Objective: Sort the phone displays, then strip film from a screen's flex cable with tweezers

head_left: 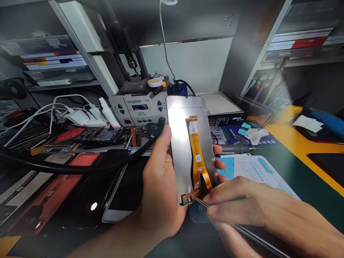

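My left hand [159,182] is wrapped around the edges of a phone display panel [180,154], thumb on one side and fingertips on the other. Its silvery metal back faces me, tilted up. An orange flex cable [197,143] runs down the back and splits near the lower edge. Pinched in my right hand [247,204] is a thin pair of metal tweezers [201,202]. The tweezers' tips reach the small circuit strip [190,196] at the panel's lower end; whether they grip anything there is too small to tell.
Several phone panels [83,186] lie at left, beneath a thick black hose [80,168]. Behind stand a grey rework station [139,107] and a flat heating plate [215,102]. To the right are a blue-and-white sheet [258,172], a pen-like tool [233,148] and crumpled tissue [256,136].
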A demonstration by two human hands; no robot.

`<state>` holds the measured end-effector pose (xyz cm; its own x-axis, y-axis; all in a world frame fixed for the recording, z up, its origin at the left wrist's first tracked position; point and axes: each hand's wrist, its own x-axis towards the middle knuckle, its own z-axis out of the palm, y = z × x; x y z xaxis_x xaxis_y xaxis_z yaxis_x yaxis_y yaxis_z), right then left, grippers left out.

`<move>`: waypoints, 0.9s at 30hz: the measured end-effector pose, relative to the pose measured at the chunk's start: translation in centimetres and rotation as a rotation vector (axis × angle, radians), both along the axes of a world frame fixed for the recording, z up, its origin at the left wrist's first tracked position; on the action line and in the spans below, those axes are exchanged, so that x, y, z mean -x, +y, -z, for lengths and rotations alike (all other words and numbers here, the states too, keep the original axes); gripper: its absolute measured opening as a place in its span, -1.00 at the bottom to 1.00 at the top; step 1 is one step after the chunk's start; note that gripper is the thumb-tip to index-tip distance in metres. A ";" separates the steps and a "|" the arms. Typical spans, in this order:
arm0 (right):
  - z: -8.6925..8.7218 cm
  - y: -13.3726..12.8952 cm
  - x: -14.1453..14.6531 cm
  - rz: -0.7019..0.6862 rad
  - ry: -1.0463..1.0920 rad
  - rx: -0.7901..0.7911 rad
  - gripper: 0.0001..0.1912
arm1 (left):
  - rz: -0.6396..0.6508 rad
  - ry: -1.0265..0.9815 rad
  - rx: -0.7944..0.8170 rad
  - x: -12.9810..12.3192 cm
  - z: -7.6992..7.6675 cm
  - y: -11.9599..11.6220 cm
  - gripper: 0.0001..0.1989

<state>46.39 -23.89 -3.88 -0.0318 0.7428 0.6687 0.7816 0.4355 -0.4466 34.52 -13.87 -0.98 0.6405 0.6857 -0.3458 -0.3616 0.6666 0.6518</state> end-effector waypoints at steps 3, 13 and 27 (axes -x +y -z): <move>-0.1 0.6 1.0 0.063 0.026 -0.045 -0.79 | 0.006 -0.030 0.002 0.1 0.1 0.0 -0.37; 0.7 -0.3 0.9 0.023 0.163 0.045 -0.86 | -0.008 0.000 0.084 0.1 -0.1 -0.3 -0.38; -0.6 -0.2 -2.0 -0.210 0.067 0.331 -0.82 | 0.038 0.002 0.132 0.0 0.4 0.3 -0.32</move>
<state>48.34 -24.11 -3.24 -0.1703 0.9007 0.3997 0.6554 0.4064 -0.6366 34.54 -13.60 -1.37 0.6647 0.6092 -0.4326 -0.3333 0.7599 0.5580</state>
